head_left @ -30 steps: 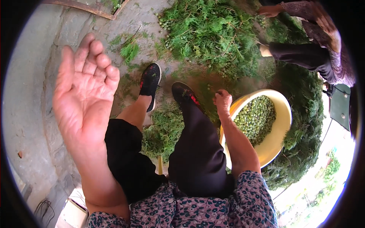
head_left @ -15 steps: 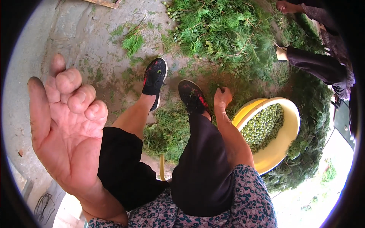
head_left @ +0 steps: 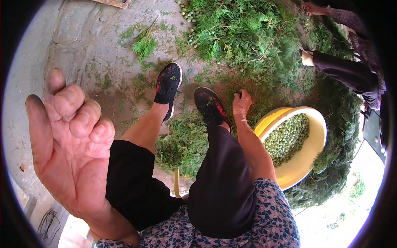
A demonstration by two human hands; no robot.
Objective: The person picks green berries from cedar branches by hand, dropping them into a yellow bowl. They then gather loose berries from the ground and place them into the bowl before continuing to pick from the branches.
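While the left hand (head_left: 68, 153) hangs up close to the camera, palm up, fingers curled loosely and holding nothing, the real work is further out. Right hand (head_left: 241, 101) is down past the black shoes (head_left: 211, 106), pinched into the cypress-like sprigs (head_left: 248, 37) on the ground; looks like it's gripping a bit of green, hard to tell though. Yellow basin (head_left: 308, 155) of green berries (head_left: 287, 134) sits just to its right. Picking stage, I'd say; next comes pulling berries free and carrying them to the basin.
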